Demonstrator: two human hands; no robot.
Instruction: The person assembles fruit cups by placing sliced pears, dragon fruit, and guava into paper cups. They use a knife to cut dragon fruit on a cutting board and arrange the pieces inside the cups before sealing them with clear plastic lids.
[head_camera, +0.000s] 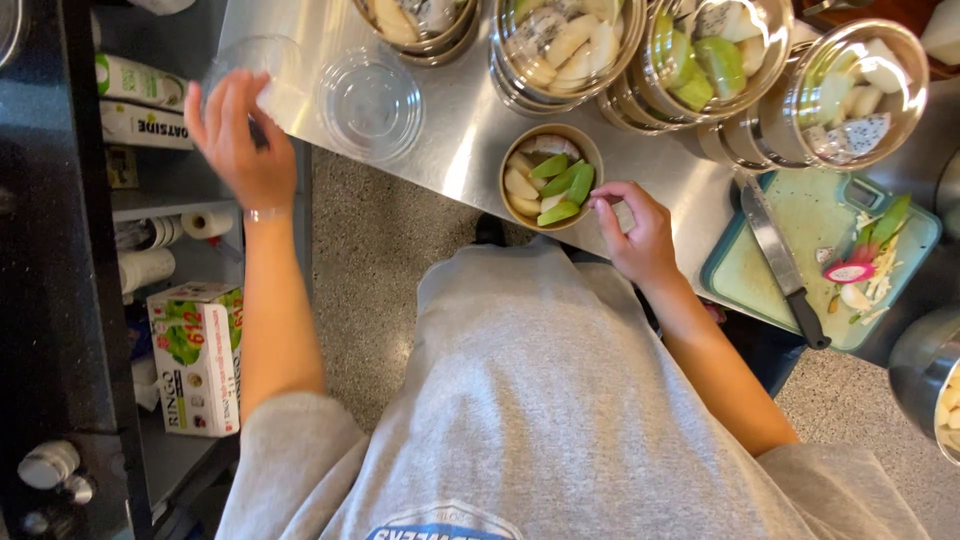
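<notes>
Your left hand (238, 135) reaches to a clear plastic lid (250, 70) at the edge of the steel desk (470, 130), fingers on it; a second clear lid (369, 103) lies just beside. Your right hand (635, 232) rests against a small brown bowl (551, 176) of green and pale fruit slices. Metal bowls of cut fruit (715, 50) stand behind it. A knife (782, 262) lies on a teal cutting board (820, 255) near your right hand.

You get bright, even light from overhead, with soft glare on the brushed steel counter (470, 130). Your raised left hand (240, 135) blurs slightly, and the dark left edge stays dim.
</notes>
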